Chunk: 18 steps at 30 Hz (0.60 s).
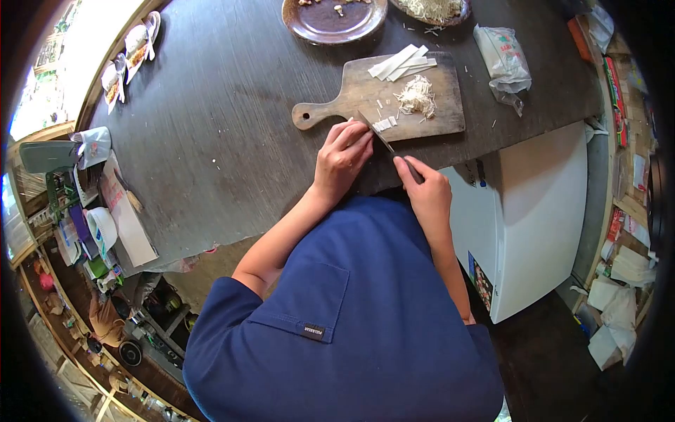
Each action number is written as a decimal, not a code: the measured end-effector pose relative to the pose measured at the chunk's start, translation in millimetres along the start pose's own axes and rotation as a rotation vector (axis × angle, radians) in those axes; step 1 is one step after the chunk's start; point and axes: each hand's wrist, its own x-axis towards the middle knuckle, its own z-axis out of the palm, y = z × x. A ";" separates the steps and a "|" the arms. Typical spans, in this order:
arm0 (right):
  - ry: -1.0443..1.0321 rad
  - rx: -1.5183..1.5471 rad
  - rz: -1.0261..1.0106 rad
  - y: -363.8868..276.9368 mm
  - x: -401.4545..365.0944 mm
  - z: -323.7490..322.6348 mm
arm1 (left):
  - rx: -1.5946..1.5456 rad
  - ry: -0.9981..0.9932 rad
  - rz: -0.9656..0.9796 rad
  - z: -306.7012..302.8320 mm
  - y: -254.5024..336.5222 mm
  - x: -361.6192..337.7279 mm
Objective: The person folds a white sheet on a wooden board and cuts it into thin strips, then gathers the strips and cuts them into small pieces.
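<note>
A wooden cutting board (439, 116) with a handle lies near the table's front edge. White flat strips (402, 63) rest at its back, and a pile of thin shreds (416, 96) sits in front of them. My right hand (427, 186) is wrapped round the dark handle of a knife (380, 140), whose blade points up and left over the board's front edge. My left hand (343, 156) has its fingers bent at the board's front left, beside the blade tip; what they press on is mostly hidden. Small cut white pieces (384, 124) lie just right of the blade.
Behind the board stand a brown plate (334, 32) and a bowl of shreds (434, 10). A plastic bag (503, 60) lies to the right. Small dishes (137, 46) sit far left, near utensils and a long box (126, 211). A white fridge (541, 211) stands front right.
</note>
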 end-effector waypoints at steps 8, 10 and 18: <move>0.017 -0.005 0.022 2.6 -18.4 -8.5 | -0.030 0.002 -0.009 -0.1 -1.9 -1.1; 0.013 -0.019 0.015 8.4 -18.1 -6.7 | -0.009 0.008 0.007 1.0 -2.9 -0.6; -0.008 -0.028 -0.010 -5.9 -11.9 -11.4 | 0.001 0.023 0.017 -1.0 -1.2 1.8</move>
